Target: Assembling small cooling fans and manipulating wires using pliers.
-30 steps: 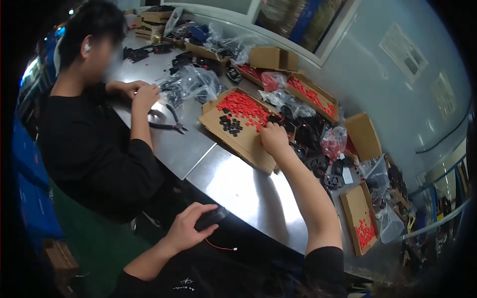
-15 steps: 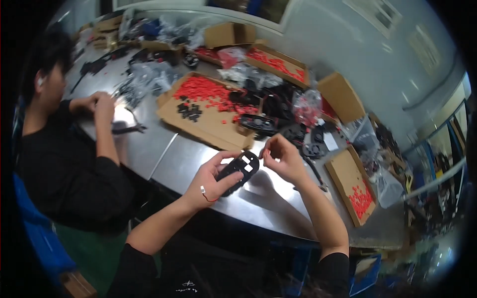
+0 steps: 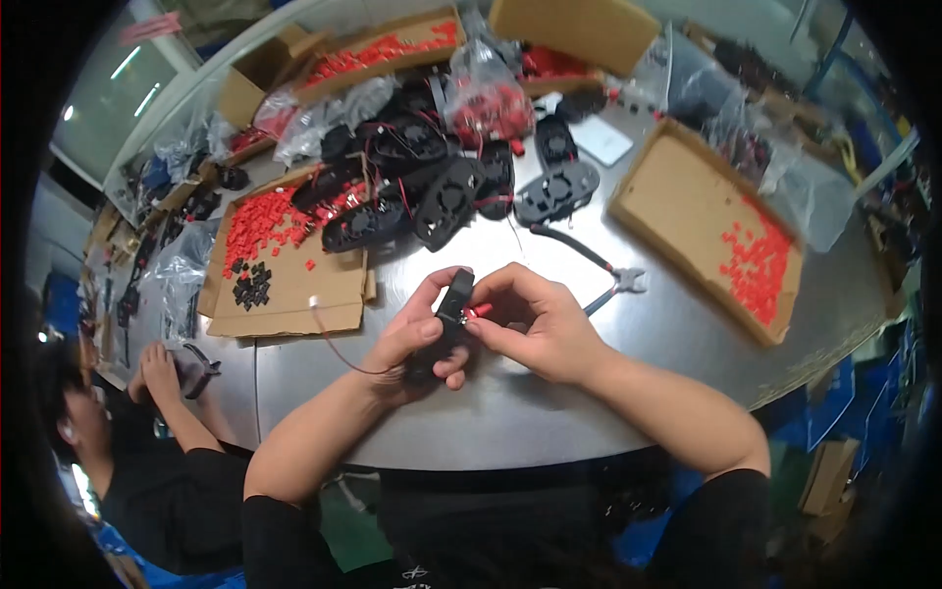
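My left hand [image 3: 410,339] is closed round a black plastic housing [image 3: 454,300], held tilted on its edge above the metal table. A thin wire with a small white connector [image 3: 314,302] trails from the housing side over my left wrist. Between thumb and fingertips, my right hand [image 3: 545,329] pinches a small red plastic piece [image 3: 480,311] against the housing's right side. Fingers partly hide where the piece and the housing meet.
Black oval housings [image 3: 446,203] with wires lie piled ahead. Cutting pliers [image 3: 628,280] rest to the right. Cardboard trays of red pieces stand left [image 3: 294,319] and right [image 3: 677,187]; the left one also has black pieces [image 3: 252,285]. A co-worker [image 3: 162,491] sits at left.
My view has swung to the right and downward. The housing has turned from lying face-up to standing on edge, and my right hand has come against it with a red piece.
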A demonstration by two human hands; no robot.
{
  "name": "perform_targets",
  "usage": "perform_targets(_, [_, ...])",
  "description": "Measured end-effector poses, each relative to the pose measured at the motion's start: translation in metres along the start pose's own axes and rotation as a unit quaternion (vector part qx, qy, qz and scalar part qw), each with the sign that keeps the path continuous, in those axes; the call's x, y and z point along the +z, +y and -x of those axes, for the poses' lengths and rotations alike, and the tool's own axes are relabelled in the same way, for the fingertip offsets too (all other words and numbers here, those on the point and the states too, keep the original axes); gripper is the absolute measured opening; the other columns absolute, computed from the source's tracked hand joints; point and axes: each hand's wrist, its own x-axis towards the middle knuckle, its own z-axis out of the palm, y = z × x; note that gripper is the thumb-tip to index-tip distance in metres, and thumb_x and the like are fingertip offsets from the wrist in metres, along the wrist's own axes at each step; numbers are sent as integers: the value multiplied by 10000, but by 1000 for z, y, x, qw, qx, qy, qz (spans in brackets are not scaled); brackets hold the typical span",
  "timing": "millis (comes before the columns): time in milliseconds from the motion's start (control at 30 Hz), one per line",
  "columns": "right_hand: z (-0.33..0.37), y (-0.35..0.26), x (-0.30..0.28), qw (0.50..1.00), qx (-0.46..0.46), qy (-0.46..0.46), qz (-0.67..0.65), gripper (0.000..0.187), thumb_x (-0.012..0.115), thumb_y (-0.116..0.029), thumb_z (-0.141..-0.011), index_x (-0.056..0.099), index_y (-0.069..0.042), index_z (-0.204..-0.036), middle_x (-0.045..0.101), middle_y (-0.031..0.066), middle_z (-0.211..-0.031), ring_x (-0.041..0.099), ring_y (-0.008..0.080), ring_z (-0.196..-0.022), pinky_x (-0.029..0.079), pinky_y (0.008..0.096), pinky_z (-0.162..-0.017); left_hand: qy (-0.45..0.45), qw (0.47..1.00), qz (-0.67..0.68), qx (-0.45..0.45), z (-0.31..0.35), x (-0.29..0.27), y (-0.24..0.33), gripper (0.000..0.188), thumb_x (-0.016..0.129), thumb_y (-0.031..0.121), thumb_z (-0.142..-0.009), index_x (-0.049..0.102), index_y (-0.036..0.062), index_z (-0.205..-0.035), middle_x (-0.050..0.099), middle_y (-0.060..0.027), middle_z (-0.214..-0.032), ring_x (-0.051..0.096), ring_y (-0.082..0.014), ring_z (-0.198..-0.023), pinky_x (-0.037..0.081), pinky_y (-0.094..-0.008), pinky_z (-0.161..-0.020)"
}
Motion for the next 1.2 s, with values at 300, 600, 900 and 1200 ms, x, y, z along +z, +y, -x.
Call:
perform_targets(300, [0,-6,5,994,-104,15,31,168,729,55,-947,664,35,-1101,724,135,-1002,776,175,-779,631,272,-622,-31,998,-47,-24,0,-6,-7,688,591,576,-953,448,60,-1385,619,-124,-922,655,-253,-875,535,-432,-895])
perform_targets(600, [-5,-4,7,940,-263,45,211,224,783,57,-871,690,18,-1072,731,131,-957,767,213,-815,608,298,-636,3,998,-66,-9,8,2,-13,823,482,607,-1010,218,111,-1611,568,-126,-854,577,-218,-746,523,-428,-803])
perform_targets(900, [-1,-4,6,938,-237,56,247,225,818,21,-825,701,-6,-1015,740,121,-933,753,253,-800,586,311,-684,43,997,-70,-8,5,19,-10,940,532,673,-989,78,264,-1703,525,-81,-718,552,-179,-628,495,-372,-642])
perform_targets(1200, [-1,-1,6,936,-231,45,262,227,830,6,-823,691,-11,-1001,739,122,-914,751,257,-794,584,313,-681,3,993,-117,-26,10,23,-1,900,491,628,-1028,57,223,-1704,565,-98,-942,561,-150,-740,497,-301,-643])
